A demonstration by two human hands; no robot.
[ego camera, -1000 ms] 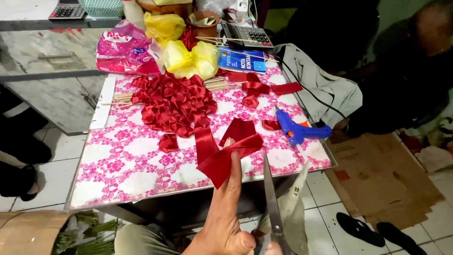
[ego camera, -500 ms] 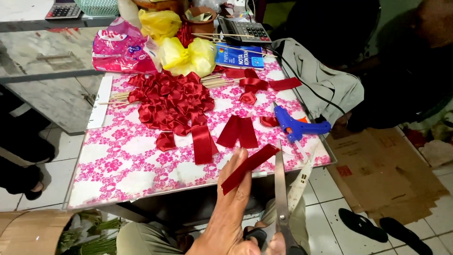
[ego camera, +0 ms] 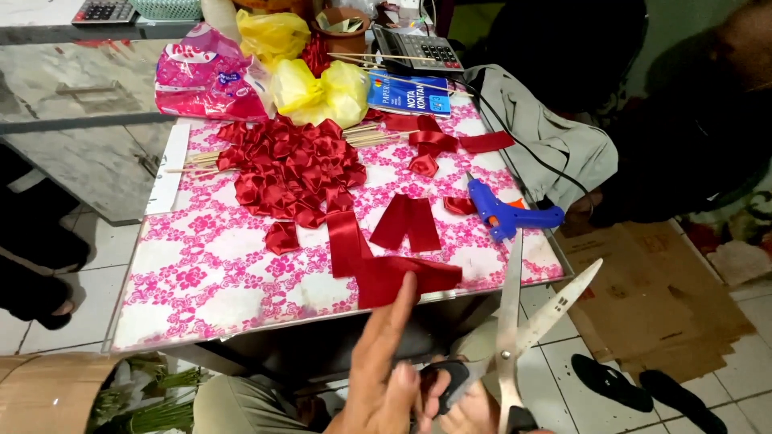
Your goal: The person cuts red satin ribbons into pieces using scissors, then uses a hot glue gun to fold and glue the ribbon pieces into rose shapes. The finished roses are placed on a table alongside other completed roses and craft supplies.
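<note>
- The left hand (ego camera: 386, 378) is reaching up from the bottom edge of the view with its fingers stretched out and held loosely together; it is gripping nothing, and one fingertip is lying against the near end of a red ribbon strip (ego camera: 406, 280).
- The right hand (ego camera: 474, 410) is showing only partly at the bottom edge, closed around the black handles of a pair of scissors (ego camera: 519, 337).
- The scissors are pointing up and away from the person with the blades spread apart in a V, hanging over the tiled floor just beside the table's near right corner.
- The red ribbon strip is lying flat at the near edge of the table (ego camera: 201, 297), which is covered in a white cloth with a pink flower print.
- A longer ribbon length (ego camera: 346, 241) is running from the strip back toward the middle of the table, and two short cut pieces (ego camera: 408, 223) are lying side by side just beyond it.
- A heap of folded red ribbon petals (ego camera: 285, 173) is sitting in the middle of the table, with thin wooden sticks (ego camera: 197, 161) poking out on its left.
- A blue glue gun (ego camera: 507, 213) is resting near the right edge, its cord trailing off past a grey cloth (ego camera: 547, 137).
- More red ribbon pieces (ego camera: 438, 143) are lying toward the far right.
- Yellow plastic bags (ego camera: 322, 92), a pink packet (ego camera: 205, 80), a blue booklet (ego camera: 410, 92) and a calculator (ego camera: 418, 48) are crowding the far end.
- A pair of dark sandals (ego camera: 635, 386) is lying on the floor to the right, beside flattened cardboard (ego camera: 659, 297).
</note>
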